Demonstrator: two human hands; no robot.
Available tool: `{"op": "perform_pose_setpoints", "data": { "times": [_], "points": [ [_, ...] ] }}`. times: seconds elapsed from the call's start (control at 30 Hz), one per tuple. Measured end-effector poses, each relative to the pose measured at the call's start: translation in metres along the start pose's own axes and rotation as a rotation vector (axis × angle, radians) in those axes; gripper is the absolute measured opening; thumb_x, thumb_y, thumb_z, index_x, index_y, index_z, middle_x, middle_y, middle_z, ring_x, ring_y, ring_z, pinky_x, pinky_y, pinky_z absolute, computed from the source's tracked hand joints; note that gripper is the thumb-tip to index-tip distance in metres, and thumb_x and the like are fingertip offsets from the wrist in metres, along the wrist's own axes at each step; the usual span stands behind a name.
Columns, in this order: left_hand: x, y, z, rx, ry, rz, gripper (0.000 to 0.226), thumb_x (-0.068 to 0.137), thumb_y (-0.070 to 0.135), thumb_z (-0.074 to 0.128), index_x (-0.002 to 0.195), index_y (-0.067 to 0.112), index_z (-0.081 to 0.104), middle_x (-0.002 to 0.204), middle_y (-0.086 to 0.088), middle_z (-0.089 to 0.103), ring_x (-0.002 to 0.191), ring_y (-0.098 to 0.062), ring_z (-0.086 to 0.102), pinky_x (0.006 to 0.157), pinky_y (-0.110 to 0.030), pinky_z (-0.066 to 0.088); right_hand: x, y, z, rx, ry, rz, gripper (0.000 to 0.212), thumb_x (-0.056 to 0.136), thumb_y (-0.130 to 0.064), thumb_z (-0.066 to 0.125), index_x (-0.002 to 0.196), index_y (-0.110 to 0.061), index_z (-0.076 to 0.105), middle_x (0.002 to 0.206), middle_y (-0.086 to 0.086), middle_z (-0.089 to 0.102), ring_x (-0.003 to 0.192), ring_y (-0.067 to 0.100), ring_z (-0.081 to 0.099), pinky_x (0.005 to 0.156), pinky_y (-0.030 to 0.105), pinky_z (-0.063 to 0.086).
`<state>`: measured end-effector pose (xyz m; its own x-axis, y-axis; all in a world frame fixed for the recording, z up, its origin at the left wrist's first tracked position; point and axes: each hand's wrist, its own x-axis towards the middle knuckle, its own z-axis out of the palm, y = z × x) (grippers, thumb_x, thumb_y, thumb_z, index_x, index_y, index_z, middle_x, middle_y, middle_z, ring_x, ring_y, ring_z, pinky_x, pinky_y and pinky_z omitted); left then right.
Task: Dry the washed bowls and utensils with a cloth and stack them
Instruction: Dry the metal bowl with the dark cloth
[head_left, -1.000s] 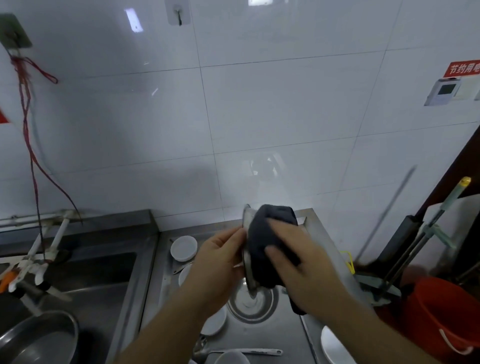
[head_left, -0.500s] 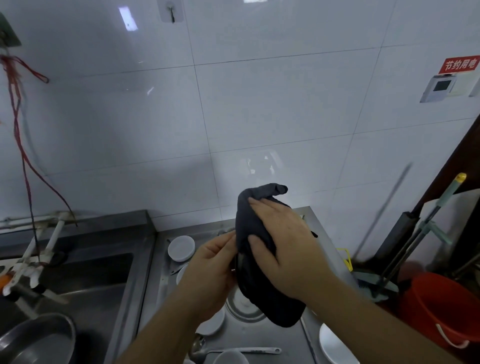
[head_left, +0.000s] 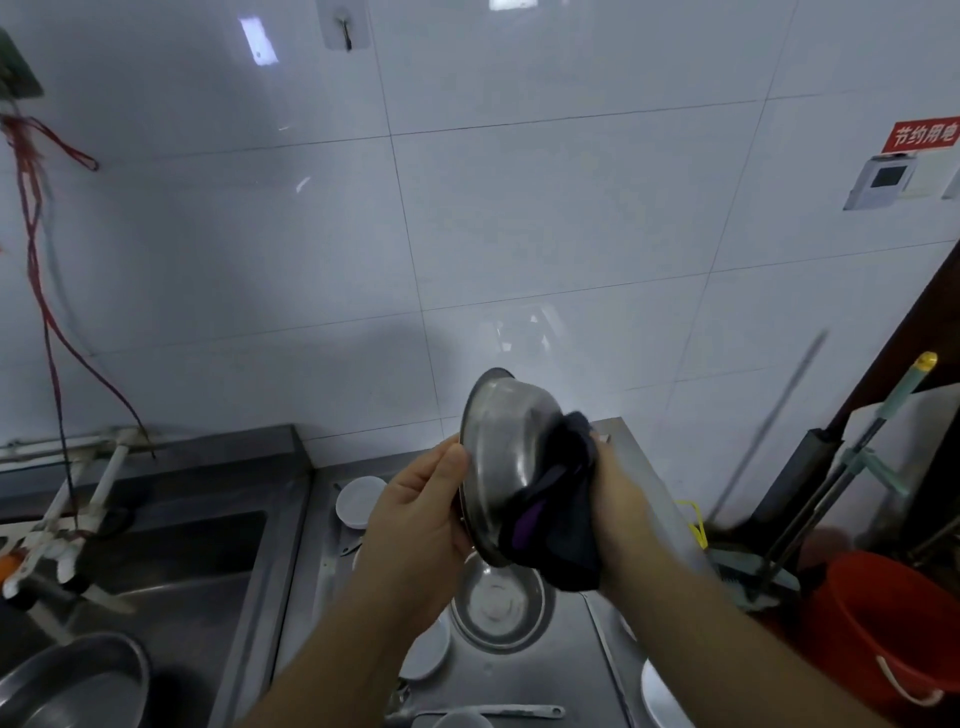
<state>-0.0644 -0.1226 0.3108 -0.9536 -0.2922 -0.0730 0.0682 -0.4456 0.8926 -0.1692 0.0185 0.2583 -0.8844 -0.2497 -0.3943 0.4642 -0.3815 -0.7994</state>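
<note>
I hold a steel bowl (head_left: 506, 447) on edge above the draining tray, its outer side turned to the right. My left hand (head_left: 415, 519) grips the bowl's rim from the left. My right hand (head_left: 621, 506) presses a dark cloth (head_left: 558, 512) against the bowl's outer wall and base. Below lie another steel bowl (head_left: 498, 605), small white dishes (head_left: 358, 501) (head_left: 426, 652), and a metal utensil (head_left: 498, 712) near the bottom edge.
A steel sink (head_left: 171, 551) with a tap (head_left: 62, 519) lies at the left, a large metal basin (head_left: 72, 680) at the bottom left. A white plate (head_left: 657, 696) sits on the right ledge. Mop handles (head_left: 841, 467) and an orange bucket (head_left: 883, 634) stand at the right.
The cloth has slid off the bowl's top, down to its right side, baring the shiny outer wall. The bowl has turned in my left hand.
</note>
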Motion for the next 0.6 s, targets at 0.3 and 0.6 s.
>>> {"op": "perform_pose_setpoints", "data": {
  "times": [0.3,0.6],
  "points": [
    [0.006,-0.019,0.019,0.229,0.142,0.093,0.029,0.106,0.024,0.054,0.112,0.029,0.081,0.112,-0.004,0.080,0.108,-0.022,0.075,0.098,-0.044,0.058,-0.031,0.030,0.026,0.268,-0.072,0.190,0.064,0.098,-0.066,0.053,0.126,-0.011,0.073,0.115,0.018,0.078,0.111,0.032,0.073,0.091,0.045,0.059],
    [0.016,-0.013,0.026,0.247,0.107,0.031,0.025,0.107,0.022,0.055,0.116,0.016,0.078,0.107,-0.006,0.081,0.103,-0.022,0.077,0.093,-0.039,0.062,-0.056,0.029,0.044,0.164,-0.018,-0.080,0.026,0.101,-0.037,0.067,0.126,-0.029,0.067,0.109,0.003,0.081,0.099,0.023,0.079,0.089,0.047,0.064]
  ]
}}
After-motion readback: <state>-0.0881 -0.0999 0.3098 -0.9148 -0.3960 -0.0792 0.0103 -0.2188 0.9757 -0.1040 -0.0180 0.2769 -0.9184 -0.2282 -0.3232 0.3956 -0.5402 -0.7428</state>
